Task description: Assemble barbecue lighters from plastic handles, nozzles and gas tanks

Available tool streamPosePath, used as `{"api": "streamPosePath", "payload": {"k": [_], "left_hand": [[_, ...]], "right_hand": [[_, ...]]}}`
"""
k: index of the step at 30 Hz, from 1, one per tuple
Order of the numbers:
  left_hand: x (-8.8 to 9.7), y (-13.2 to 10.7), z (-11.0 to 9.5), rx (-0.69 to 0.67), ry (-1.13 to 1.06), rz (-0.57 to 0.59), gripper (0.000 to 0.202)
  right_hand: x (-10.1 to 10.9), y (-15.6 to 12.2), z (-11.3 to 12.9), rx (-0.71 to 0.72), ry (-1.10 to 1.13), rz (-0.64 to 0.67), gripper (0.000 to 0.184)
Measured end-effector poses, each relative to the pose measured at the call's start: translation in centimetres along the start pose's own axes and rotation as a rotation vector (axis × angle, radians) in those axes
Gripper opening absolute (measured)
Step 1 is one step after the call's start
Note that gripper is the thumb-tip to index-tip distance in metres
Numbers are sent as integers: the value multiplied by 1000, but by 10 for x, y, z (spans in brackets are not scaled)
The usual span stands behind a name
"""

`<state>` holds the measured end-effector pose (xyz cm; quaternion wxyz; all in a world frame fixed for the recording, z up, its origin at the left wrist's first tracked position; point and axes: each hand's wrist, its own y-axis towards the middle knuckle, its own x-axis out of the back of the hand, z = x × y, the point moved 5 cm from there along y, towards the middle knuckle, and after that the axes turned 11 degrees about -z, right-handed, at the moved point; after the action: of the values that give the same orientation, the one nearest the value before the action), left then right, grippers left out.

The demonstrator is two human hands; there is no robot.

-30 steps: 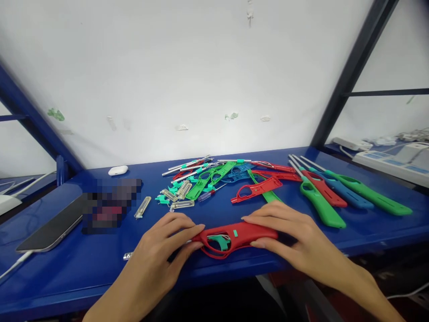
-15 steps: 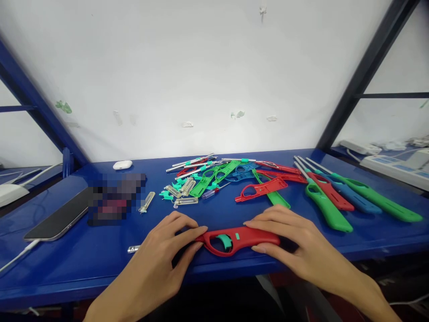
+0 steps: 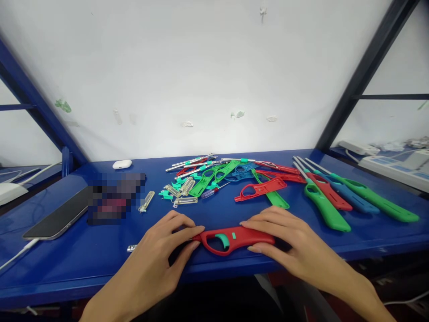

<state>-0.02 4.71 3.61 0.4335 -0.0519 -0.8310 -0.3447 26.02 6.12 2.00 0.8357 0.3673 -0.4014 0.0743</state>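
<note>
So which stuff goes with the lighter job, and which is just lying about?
Likely for the job: red utility lighter, loose red handle half, clear plastic tanks, purple screwdriver, four assembled lighters.

Likely just lying about: smartphone, charging cable, white earbud case, white power strip.

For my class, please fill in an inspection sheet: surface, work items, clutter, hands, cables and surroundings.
Surface: glossy blue table; no spill seen.
Work items: red lighter in hand, with a green trigger; loose parts including a red half shell, clear tanks and a screwdriver; four lighters at right (two green, one red, one blue).
Clutter: dark-screened phone, white case; a pixelated patch cannot be read.
Hands: left hand pinches the red lighter's narrow end; right hand grips its broad end.
Cables: white cable plugged into the phone.
Surroundings: scuffed white wall, power strip beyond the right frame post.
</note>
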Motion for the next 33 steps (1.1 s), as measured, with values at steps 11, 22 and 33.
{"api": "streamPosePath", "payload": {"k": [11,22,33], "left_hand": [[-3,-3,1,-47,-33,11,32],[-6,-9,-11,-288,359,-94,44],[6,5,-20,-334,355,-370,32]], "right_hand": [[1,-4,1,46,-25,-10,32],[-2,-4,4,-61,-10,27,28],[-6,11,3,-135,78,58,41]]}}
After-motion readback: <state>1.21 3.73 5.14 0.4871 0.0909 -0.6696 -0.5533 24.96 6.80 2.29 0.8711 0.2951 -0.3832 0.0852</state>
